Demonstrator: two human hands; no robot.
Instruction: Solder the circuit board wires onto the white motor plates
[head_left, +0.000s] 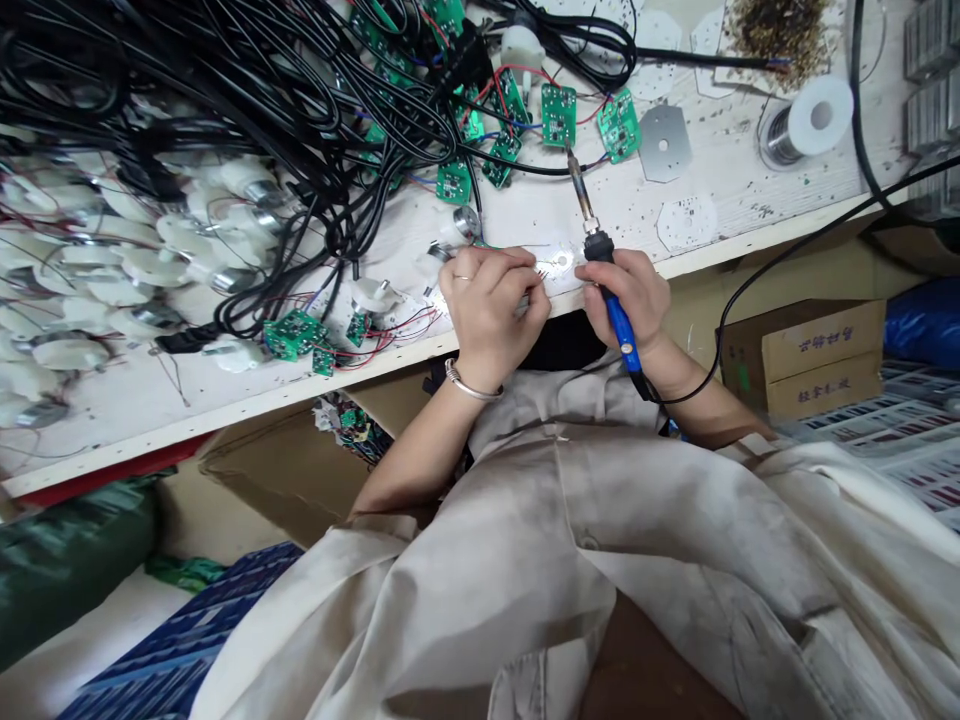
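Observation:
My right hand (pixel 628 292) is wrapped round the blue handle of a soldering iron (pixel 600 250), its metal tip pointing away toward the green circuit boards (pixel 559 113). My left hand (pixel 489 305), with a ring and a silver bracelet, pinches thin red wires (pixel 541 272) next to a small white disc (pixel 560 263) at the bench's front edge. A small motor (pixel 463 224) lies just beyond the left hand.
A tangle of black cables (pixel 225 100) covers the bench's left half, over white motor parts (pixel 90 270). A solder spool (pixel 814 118) and metal plate (pixel 664 142) lie at the right. A cardboard box (pixel 802 355) stands below right.

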